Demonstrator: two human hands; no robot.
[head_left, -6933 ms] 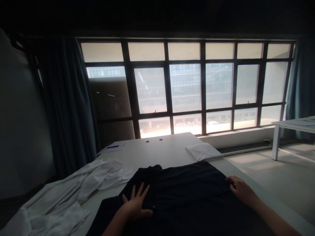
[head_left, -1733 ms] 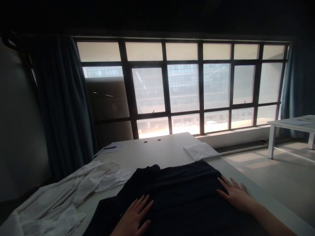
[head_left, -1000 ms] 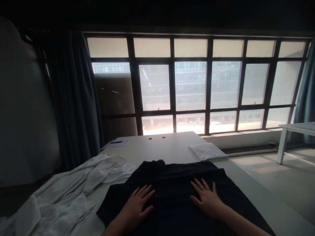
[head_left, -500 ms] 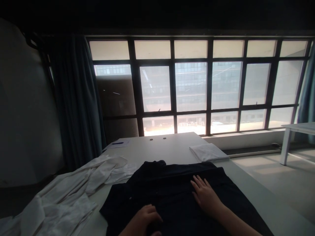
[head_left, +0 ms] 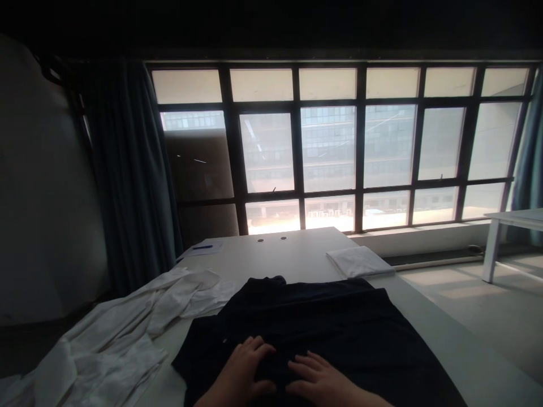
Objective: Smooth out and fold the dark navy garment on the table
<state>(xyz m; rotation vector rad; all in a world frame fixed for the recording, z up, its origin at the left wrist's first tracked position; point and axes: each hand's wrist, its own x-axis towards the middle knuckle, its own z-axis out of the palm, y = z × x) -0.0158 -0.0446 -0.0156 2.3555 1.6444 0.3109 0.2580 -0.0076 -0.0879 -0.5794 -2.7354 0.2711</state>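
Your left hand (head_left: 242, 370) and right hand (head_left: 316, 380) lie close together on a dark button-front shirt (head_left: 326, 322), fingers curved over the cloth. Neither hand is clearly closed, though you can't tell from this view whether the fingertips are pinching a fold.

The shirt lies spread on a white table (head_left: 297, 243), running from under your palms toward 12 o'clock, with a bunched dark collar (head_left: 267, 282) at its far end. A small button (head_left: 224, 341) shows at 10 o'clock.

At 9 to 10 o'clock, a crumpled white garment (head_left: 114, 333) lies just beside the shirt's left edge and spills over the table edge. A folded white cloth (head_left: 358, 261) sits at 1 o'clock, and a paper sheet (head_left: 206, 249) with a blue pen (head_left: 202, 246) lies at 11 o'clock.

Careless dragging could snag the white garment and pull it further off the table. Glare from the window also leaves the shirt dark, so creases could go unnoticed.
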